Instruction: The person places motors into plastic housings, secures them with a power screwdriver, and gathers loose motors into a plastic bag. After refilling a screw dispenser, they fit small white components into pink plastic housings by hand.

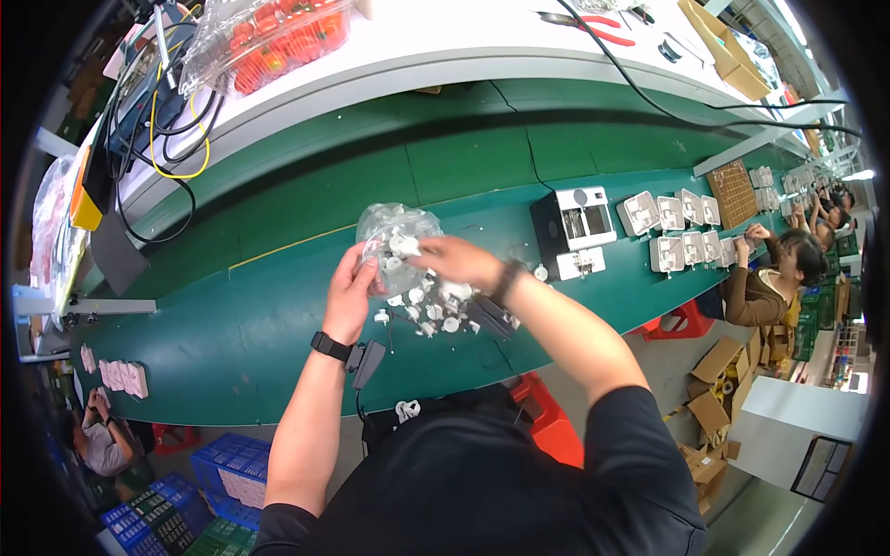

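Observation:
A clear plastic bag point(375, 221) with small white plastic parts in it is above the green bench in front of me. My left hand point(349, 289) grips the bag's near left edge between thumb and fingers. From the right, my right hand point(461, 263) reaches to the bag, its fingers closed at a white plastic part point(404, 246); the fingertips are partly hidden. Below both hands, several loose white parts point(451, 324), some with thin dark pins or leads, lie scattered on the bench. Each of my wrists has a black band.
A black-and-white machine point(582, 222) stands right of the bag. Beyond it are several metal boxes point(640, 213) and a brown grid tray point(731, 195). A white shelf point(445, 69) overhangs the bench's far side, with a cable hanging down. Other people sit at both ends; red stools point(547, 422) are below.

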A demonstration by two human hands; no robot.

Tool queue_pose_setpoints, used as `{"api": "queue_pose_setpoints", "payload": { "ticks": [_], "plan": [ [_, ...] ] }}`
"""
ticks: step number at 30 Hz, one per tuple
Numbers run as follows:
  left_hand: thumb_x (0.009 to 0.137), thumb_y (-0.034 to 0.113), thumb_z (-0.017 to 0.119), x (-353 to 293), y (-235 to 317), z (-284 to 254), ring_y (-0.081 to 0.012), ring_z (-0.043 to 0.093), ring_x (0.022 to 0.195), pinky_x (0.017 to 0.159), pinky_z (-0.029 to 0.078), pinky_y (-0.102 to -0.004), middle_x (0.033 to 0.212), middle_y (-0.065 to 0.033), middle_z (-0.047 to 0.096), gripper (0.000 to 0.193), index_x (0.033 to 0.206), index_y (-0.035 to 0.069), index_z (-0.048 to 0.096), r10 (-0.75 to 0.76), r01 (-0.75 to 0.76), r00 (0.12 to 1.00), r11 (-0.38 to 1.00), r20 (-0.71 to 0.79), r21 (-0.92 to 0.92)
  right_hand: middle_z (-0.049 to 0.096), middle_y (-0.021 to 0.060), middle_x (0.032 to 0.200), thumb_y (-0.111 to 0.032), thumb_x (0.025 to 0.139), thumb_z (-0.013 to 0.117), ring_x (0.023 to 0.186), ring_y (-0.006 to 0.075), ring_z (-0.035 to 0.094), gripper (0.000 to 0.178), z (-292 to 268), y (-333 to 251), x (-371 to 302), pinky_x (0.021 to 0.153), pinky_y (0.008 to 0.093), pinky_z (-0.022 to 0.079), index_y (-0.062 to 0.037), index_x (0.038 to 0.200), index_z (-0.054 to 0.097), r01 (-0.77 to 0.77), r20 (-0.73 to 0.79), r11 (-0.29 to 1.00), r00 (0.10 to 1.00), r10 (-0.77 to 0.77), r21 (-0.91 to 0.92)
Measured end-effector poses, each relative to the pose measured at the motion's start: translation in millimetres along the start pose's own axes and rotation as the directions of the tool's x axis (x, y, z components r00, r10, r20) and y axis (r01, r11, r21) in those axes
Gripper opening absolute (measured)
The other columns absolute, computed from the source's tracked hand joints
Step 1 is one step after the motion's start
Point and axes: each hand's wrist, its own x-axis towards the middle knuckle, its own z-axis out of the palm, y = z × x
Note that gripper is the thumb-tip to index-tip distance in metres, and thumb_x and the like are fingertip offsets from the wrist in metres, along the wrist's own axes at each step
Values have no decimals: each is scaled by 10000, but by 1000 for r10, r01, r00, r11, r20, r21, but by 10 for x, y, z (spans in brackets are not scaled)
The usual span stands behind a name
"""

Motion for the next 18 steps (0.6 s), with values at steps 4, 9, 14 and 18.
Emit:
{"api": "queue_pose_setpoints", "payload": {
  "ticks": [4, 9, 14, 18],
  "plan": [
    [1017, 179, 536, 21, -43, 72, -77, 523, 778, 760, 482, -252, 944, 15, 601, 337, 1332, 59, 529, 15, -16, 999, 1000, 45, 17, 650, 87, 1139, -343, 961, 612, 976, 203, 653, 424, 101, -32, 580, 814, 380, 570, -24, 1240, 607, -305, 156, 698, 950, 270, 648],
    [1004, 174, 547, -38, -127, -369, -107, 568, 856, 803, 485, -269, 991, 4, 628, 337, 1322, 64, 547, 153, -139, 973, 986, -175, 91, 688, 147, 1058, -318, 928, 631, 1028, 292, 661, 458, -384, -68, -315, 816, 444, 571, -55, 1295, 558, -88, -227, 994, 969, 101, 70],
    [833, 255, 758, -147, -1522, -1132, -198, 638, 993, 820, 535, -351, 1080, -116, 651, 589, 1335, 49, 529, -72, 190, 976, 743, -205, 642, 553, 237, 1281, -351, 777, 797, 1136, 424, 584, 774, -445, 1127, -1276, 905, 469, 524, -83, 1405, 432, -473, -472, 723, 852, 228, -504],
    [683, 284, 873, -313, -1427, -293, -325, 625, 1044, 868, 544, -395, 1308, -184, 454, 995, 1468, 41, 312, -79, 11, 996, 586, 43, 810, 401, 260, 1435, -374, 652, 880, 1180, 443, 553, 1064, -181, 1091, -1347, 941, 472, 508, -104, 1496, 290, -525, -460, 628, 842, 283, -575]
  ]
}}
